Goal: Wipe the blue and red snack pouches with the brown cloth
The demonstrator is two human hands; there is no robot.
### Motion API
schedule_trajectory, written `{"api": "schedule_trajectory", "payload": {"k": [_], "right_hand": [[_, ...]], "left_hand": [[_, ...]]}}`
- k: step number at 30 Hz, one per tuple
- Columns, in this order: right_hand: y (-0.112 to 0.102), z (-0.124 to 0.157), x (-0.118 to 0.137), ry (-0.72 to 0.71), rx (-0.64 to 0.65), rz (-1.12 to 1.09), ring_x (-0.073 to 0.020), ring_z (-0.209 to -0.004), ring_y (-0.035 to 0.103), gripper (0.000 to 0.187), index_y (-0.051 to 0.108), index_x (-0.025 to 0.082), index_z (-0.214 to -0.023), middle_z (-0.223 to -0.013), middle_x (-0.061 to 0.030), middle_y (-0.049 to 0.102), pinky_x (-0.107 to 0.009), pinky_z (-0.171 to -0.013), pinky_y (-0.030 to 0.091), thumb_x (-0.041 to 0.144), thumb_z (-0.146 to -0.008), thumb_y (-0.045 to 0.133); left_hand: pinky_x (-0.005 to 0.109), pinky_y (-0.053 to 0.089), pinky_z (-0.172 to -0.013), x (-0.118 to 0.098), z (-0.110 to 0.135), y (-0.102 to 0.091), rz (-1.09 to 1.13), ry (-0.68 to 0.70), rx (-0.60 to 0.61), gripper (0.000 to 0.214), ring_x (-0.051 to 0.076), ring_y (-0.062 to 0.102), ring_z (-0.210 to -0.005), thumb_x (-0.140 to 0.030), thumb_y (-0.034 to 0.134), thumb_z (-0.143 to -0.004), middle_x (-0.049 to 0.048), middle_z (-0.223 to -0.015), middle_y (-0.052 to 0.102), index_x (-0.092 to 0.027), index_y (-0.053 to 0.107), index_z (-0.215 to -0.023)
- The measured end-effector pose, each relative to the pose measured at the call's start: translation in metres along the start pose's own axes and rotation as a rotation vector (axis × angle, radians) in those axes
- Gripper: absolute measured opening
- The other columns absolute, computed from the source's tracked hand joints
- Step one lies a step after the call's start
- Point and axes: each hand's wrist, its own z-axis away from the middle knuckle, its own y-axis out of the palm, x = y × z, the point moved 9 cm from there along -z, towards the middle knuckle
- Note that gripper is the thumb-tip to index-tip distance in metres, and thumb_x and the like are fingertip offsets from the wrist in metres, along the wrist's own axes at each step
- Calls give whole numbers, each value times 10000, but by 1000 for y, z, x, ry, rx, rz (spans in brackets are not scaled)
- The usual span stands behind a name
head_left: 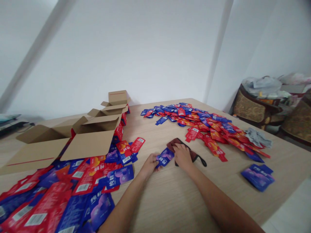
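Note:
My left hand (pixel 150 164) pinches a small blue packet (pixel 165 157) by its left end, just above the wooden table (pixel 170 194). My right hand (pixel 182 156) is curled over a dark brown cloth pouch (pixel 193 152) with a black strap, and its fingers touch the packet's right end. A heap of red and blue packets (pixel 206 127) lies beyond my right hand. Another spread of packets (pixel 73 191) covers the near left of the table.
An open cardboard box (pixel 80 142) stands at the left, with smaller open boxes (pixel 116 103) behind it. A small stack of blue packets (pixel 259 176) lies at the right edge. A grey cloth (pixel 259 137) rests by the heap. Cluttered chairs (pixel 257 106) stand at the right.

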Motion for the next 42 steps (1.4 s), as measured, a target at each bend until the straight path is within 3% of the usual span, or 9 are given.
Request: {"api": "schedule_trajectory", "payload": {"k": [4, 7, 11, 14, 16, 21, 29, 37, 42], "right_hand": [[1, 1, -12, 26, -45, -14, -253, -1129, 397, 433, 551, 215, -1209, -1287, -89, 496, -390, -888, 307, 134, -813, 395], [4, 2, -18, 32, -91, -90, -239, -1151, 390, 456, 538, 207, -1226, -1292, -79, 491, -386, -913, 316, 126, -806, 379], [-13, 5, -33, 63, -297, -308, -212, -1173, 387, 497, 519, 174, -1240, -1278, -80, 486, -380, -978, 310, 104, -791, 318], [-33, 16, -24, 11, -437, -407, -220, -1208, 357, 544, 449, 196, -1303, -1309, -75, 443, -417, -1011, 282, 112, -785, 308], [-36, 24, 4, -111, -397, -408, -226, -1225, 335, 571, 408, 230, -1336, -1348, -59, 407, -429, -1014, 269, 118, -783, 324], [-3, 39, 76, -364, 11, -262, -226, -1219, 336, 596, 388, 257, -1353, -1381, -42, 402, -384, -980, 276, 129, -771, 416], [0, -1, -1, -27, 1, -41, -255, -1155, 393, 501, 511, 228, -1262, -1313, -76, 482, -384, -911, 296, 88, -795, 396], [1, 35, 72, -323, 0, -155, -217, -1206, 335, 542, 416, 258, -1335, -1393, -24, 399, -357, -952, 271, 133, -808, 415], [8, 7, 30, -106, 25, -36, -252, -1160, 388, 507, 483, 233, -1287, -1320, -79, 477, -389, -905, 293, 106, -803, 403]], "left_hand": [[277, 457, -754, -30, 13, 3, -289, 250, 25, 676, 184, 579, -904, -56, 581, -541, 53, -1066, 612, -196, 481, -1195], [328, 389, -919, -44, 21, 4, -559, 367, -77, 613, 213, 525, -1024, -62, 551, -606, 80, -1117, 574, -189, 512, -1205], [317, 441, -795, -48, 21, 0, -629, 336, -211, 226, 193, 583, -807, -258, 454, -809, 69, -823, 628, -178, 624, -935], [249, 402, -479, -27, 13, -1, -446, 120, -170, 363, 126, 465, -416, -412, 350, -859, -14, -459, 494, -187, 544, -651], [211, 281, -352, -10, 11, 7, -285, -31, -83, 393, 87, 330, -289, -465, 338, -843, -54, -374, 418, -193, 492, -605], [185, 145, -291, 6, 14, 13, -112, -186, -37, 418, 62, 283, -233, -483, 372, -802, -52, -313, 381, -192, 438, -510], [162, 156, -290, 2, 21, 3, -14, -225, -65, 263, 51, 311, -244, -430, 475, -759, -80, -366, 443, -189, 458, -657], [174, 143, -278, 6, 15, 7, 43, -208, -46, 319, 53, 321, -230, -424, 480, -759, -46, -332, 441, -175, 473, -559], [165, 157, -278, 0, 17, -2, 116, -165, -82, 281, 46, 316, -238, -434, 549, -722, -60, -385, 479, -173, 476, -645]]}}
